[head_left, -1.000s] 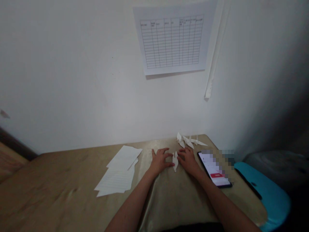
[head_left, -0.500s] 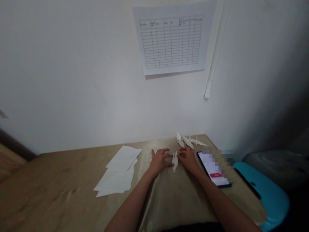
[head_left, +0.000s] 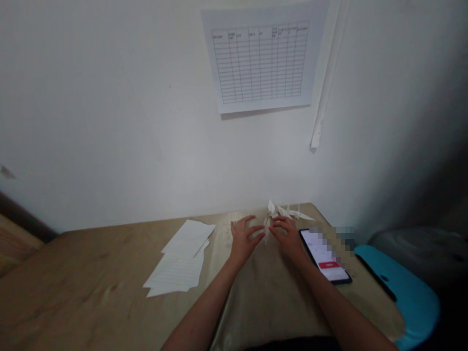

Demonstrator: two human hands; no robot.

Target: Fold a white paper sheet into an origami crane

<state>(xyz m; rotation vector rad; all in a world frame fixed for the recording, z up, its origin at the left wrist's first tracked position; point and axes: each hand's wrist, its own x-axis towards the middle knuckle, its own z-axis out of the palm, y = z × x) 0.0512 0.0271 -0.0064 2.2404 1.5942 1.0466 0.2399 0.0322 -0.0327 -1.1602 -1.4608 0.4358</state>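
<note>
A small, narrow piece of folded white paper (head_left: 266, 230) is between my two hands above the table, smeared by motion. My left hand (head_left: 244, 241) pinches its left side with thumb and index finger, the other fingers spread. On the opposite side, the fingertips of my right hand (head_left: 287, 238) grip it. Just behind my right hand lie several folded paper cranes (head_left: 271, 208), partly covered by its fingers.
White paper sheets (head_left: 180, 269), some lined, lie in a loose stack to the left. A phone (head_left: 323, 256) with a lit screen is right of my right arm. A blue plastic stool or chair (head_left: 405, 287) stands past the table's (head_left: 109, 282) right edge. A printed chart (head_left: 261, 63) hangs on the wall.
The folded paper has gone from lying lengthwise in plain view to a blurred shape slightly farther back. Both hands have shifted a little, and my right fingers now cover more of the cranes.
</note>
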